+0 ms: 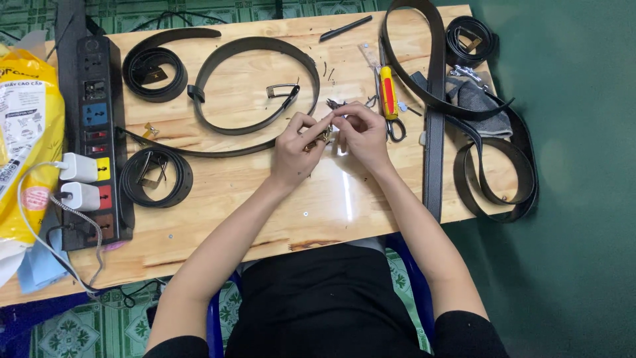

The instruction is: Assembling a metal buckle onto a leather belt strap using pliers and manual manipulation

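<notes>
two hands meet at the middle of the pale wooden table. my left hand and right hand both pinch one small brass-coloured metal buckle piece, held just above the board. a long dark leather belt strap runs from the left up to the buckle. just beyond my fingers lie a looped black belt with a metal buckle and a red-and-yellow-handled tool. a flat black strap lies just right of my right wrist. coiled black belts sit to the left, next to a black power strip with white chargers. bare board lies open toward the near edge, between my forearms.
</notes>
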